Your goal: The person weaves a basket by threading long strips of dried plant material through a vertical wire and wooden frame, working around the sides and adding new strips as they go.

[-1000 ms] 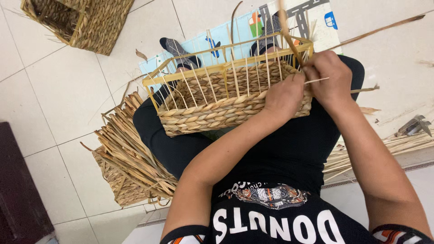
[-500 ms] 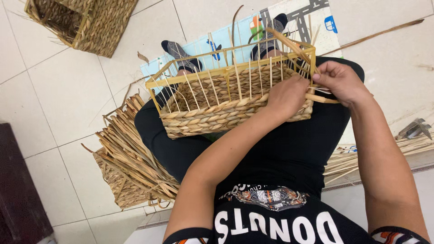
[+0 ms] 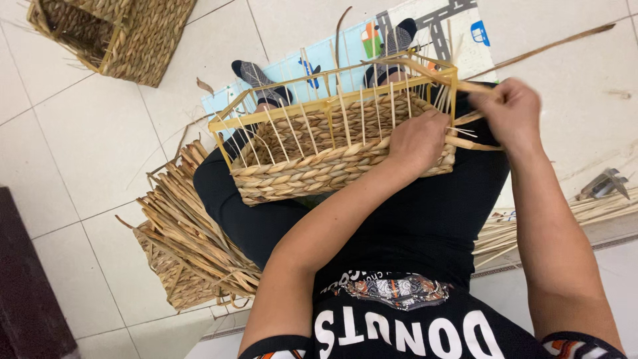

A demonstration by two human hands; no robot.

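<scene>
A half-woven rectangular basket (image 3: 312,166) rests on my lap, with a yellow frame and thin upright ribs above rows of braided straw. My left hand (image 3: 417,141) presses on the basket's near right corner, fingers curled over the weave. My right hand (image 3: 512,114) is just right of the basket, pinching a long straw strand (image 3: 551,45) that runs up and away to the right. The strand's lower end passes round the basket's right corner ribs.
A bundle of dried straw (image 3: 189,233) lies on the tiled floor at my left. A finished woven basket (image 3: 113,33) sits at the top left. A metal tool (image 3: 601,185) lies on the right, beside more straw. A printed play mat (image 3: 452,26) is under my feet.
My right hand has pulled the straw strand outward to the right, away from the basket corner. The left hand has stayed on the corner, and the basket has shifted slightly.
</scene>
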